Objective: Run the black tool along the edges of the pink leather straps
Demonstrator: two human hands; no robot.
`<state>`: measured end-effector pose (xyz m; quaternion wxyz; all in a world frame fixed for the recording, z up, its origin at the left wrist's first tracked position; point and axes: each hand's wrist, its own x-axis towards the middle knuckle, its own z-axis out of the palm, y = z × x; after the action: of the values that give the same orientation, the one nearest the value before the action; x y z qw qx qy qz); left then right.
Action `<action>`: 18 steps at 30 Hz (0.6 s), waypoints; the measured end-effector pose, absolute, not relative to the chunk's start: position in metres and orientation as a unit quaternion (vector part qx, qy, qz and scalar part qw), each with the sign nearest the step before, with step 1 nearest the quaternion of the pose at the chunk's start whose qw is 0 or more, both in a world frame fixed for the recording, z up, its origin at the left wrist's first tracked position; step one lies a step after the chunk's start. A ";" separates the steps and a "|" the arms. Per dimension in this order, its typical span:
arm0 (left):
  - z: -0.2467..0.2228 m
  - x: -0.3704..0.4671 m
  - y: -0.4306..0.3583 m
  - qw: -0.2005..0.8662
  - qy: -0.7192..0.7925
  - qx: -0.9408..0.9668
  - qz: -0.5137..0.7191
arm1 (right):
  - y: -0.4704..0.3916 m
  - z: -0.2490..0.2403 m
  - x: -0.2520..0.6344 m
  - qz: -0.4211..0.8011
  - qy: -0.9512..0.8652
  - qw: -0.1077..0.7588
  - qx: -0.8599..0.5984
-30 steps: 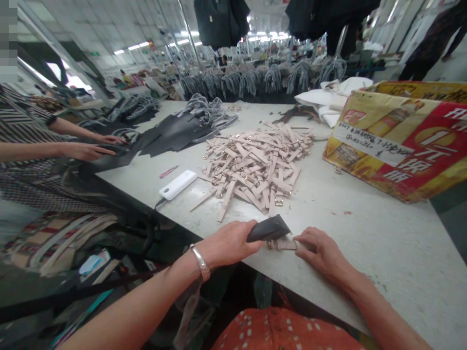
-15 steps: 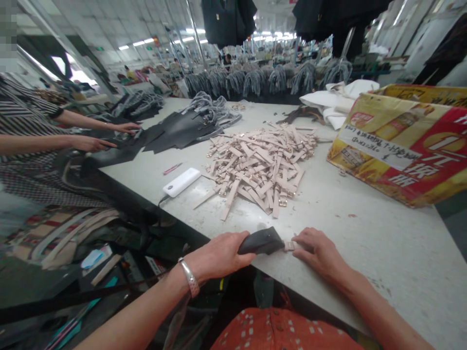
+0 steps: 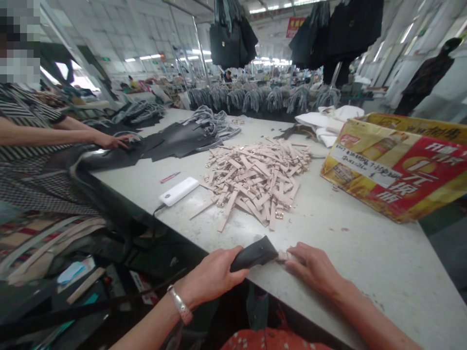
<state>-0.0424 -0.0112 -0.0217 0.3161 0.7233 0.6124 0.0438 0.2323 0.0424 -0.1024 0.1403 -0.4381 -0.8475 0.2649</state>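
My left hand (image 3: 221,271) is closed around a black leather-like piece (image 3: 254,253), broad and folded, held over the table's front edge. At its right end sits a small beige strap (image 3: 282,255), and my right hand (image 3: 308,265) pinches that strap between thumb and fingers. How the strap meets the black piece is too small to make out. Beyond my hands lies a heap of beige straps (image 3: 255,182) with gold-coloured buckles.
A white power bank (image 3: 178,191) with a cable and a red pen-like item (image 3: 170,177) lie left of the heap. A yellow-red cardboard box (image 3: 394,170) stands right. Black bag pieces (image 3: 178,140) lie far left, where a co-worker's hand (image 3: 111,141) works.
My view has tilted up a little. Both my hands keep hold of the black piece and strap, with little shift. The co-worker's hands on the left have moved.
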 end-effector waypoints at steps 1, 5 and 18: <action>-0.021 -0.044 -0.013 0.314 0.618 0.719 0.046 | 0.046 -0.101 0.234 0.293 -0.832 0.158 -0.443; -0.016 -0.048 -0.021 0.314 0.640 0.699 0.057 | 0.059 -0.096 0.237 0.440 -0.712 0.224 -0.499; -0.027 -0.052 -0.033 0.323 0.649 0.685 0.070 | 0.055 -0.067 0.233 0.706 -0.417 0.319 -0.475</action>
<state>-0.0520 -0.0325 -0.0267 0.3232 0.6846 0.6495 0.0705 0.2330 0.0552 -0.0673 0.3194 -0.4749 -0.4166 0.7063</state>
